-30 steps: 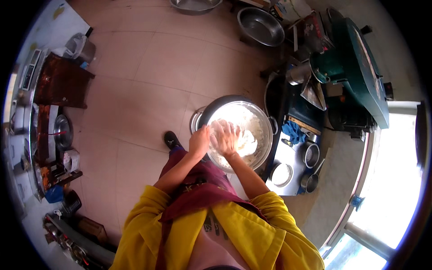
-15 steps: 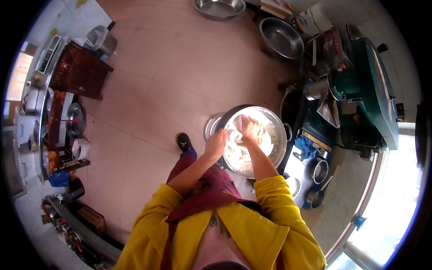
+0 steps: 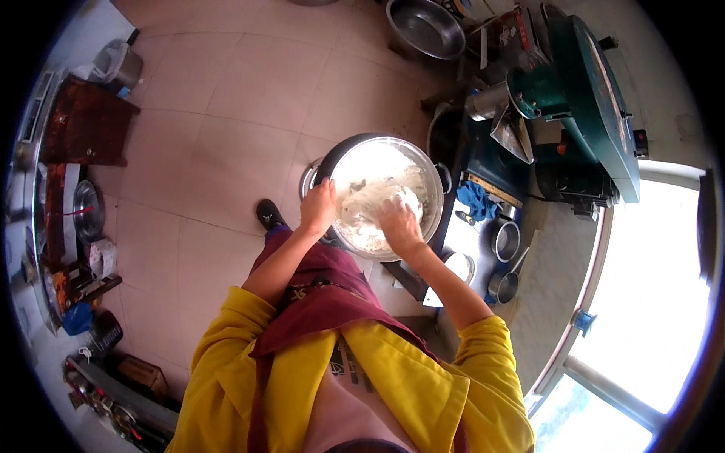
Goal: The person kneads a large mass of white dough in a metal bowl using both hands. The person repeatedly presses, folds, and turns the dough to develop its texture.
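The floor [image 3: 219, 98] is pale pinkish tile, wide and bare to the far left; a dark wooden table [image 3: 84, 124] stands at the left edge with a metal pot [image 3: 121, 66] beyond it; a green machine [image 3: 585, 98] and a cluttered blue stand fill the right, beside a bright window [image 3: 657, 302]; an empty steel basin [image 3: 425, 29] sits at the far side. Open floor lies left of and beyond the work; the right is crowded close. A large steel bowl [image 3: 434, 226] stands just ahead of the person, holding white dough [image 3: 370, 204], soft and ragged. The left hand [image 3: 318, 208] grips the bowl's near-left rim; the right hand [image 3: 399, 224] presses, fingers curled, into the dough.
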`<action>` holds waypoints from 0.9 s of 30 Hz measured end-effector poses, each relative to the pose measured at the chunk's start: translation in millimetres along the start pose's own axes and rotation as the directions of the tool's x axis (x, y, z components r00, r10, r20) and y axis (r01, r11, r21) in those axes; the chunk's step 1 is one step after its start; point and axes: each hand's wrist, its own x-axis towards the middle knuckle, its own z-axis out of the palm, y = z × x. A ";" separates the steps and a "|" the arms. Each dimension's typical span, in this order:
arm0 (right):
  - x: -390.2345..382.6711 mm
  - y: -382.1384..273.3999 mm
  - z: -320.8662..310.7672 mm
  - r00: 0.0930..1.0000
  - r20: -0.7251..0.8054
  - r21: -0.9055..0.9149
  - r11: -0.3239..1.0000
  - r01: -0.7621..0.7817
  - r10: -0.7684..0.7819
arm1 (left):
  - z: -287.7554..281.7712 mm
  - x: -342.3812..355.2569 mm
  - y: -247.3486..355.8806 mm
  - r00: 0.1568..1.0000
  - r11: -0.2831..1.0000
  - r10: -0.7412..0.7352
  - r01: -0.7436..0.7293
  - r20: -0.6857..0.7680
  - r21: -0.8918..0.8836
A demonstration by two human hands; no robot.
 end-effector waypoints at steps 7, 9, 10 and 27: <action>18.2 -25.3 49.9 0.949 0.248 0.120 0.966 -0.230 0.195 | 1.2 2.9 0.3 1.000 1.000 -0.005 0.005 0.002 -0.003; 31.3 -34.0 53.0 0.912 0.282 0.202 0.911 -0.360 0.298 | 1.3 1.6 -1.8 1.000 1.000 -0.005 0.005 0.005 0.004; 38.7 -33.6 58.7 0.903 0.285 0.226 0.893 -0.389 0.321 | 1.5 1.8 0.1 1.000 1.000 0.000 0.000 0.007 0.002; 130.2 -5.5 99.3 0.945 0.124 0.215 0.921 -0.324 0.303 | -1.9 -1.3 -12.7 0.997 0.995 0.068 -0.070 -0.042 -0.067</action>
